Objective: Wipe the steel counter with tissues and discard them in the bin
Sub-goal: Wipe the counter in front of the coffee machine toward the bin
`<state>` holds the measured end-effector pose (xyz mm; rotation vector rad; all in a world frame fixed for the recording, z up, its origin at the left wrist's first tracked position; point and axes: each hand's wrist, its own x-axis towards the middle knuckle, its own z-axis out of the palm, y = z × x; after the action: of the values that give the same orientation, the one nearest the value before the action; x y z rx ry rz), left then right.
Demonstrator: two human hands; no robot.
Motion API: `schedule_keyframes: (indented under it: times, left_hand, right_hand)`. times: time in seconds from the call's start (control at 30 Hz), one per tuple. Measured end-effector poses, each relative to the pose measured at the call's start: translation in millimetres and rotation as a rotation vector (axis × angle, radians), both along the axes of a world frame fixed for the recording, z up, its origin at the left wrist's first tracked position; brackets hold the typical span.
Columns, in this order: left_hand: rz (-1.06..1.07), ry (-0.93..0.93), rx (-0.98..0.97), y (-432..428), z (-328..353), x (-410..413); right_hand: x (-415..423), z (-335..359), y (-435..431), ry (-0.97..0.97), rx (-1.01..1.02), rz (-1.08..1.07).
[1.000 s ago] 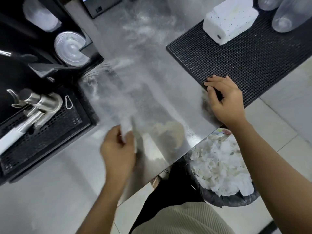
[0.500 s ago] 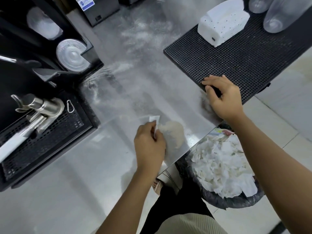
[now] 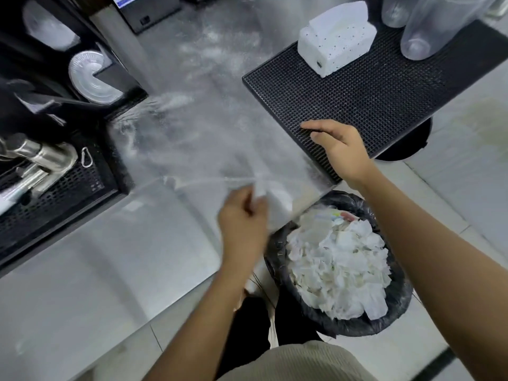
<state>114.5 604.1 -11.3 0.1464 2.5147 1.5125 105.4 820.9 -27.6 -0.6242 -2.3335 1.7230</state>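
Left hand: grip curled round a white tissue, blurred, apparently pressed on the steel worktop just left of the bin. Bin: tissue-filled, directly right of that grip. Right hand: relaxed, empty, touching the bar mat beyond the bin.

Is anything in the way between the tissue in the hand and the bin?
No, nothing visible. The left hand grips the tissue at the front edge of the counter, and the bin stands open just below to the right, heaped with used tissues.
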Motion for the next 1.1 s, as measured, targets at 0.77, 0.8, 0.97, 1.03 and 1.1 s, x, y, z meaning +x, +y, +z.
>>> schedule_keyframes:
  times: [0.77,0.8,0.97,1.03,1.1]
  left_hand:
    - [-0.442,0.151,-0.108,45.0,-13.3,10.8]
    - [-0.431,0.114,-0.084,45.8,-9.6,12.4]
    - [-0.122,0.167,-0.134,29.8,1.1,-5.0]
    - [-0.142,0.185,-0.212,28.5,-2.9,-1.2]
    - [-0.264,0.177,-0.207,35.0,-7.4,14.4]
  right_hand:
    - [-0.3,-2.8,-0.7,0.012,-0.011,0.018]
    - [-0.2,-2.7,-0.5,0.015,-0.011,0.02]
    - [-1.2,-3.2,0.3,0.011,-0.022,0.032]
    - [-2.0,-4.0,0.1,0.015,-0.024,0.031]
    - [-2.0,-4.1,0.6,0.016,-0.026,0.027]
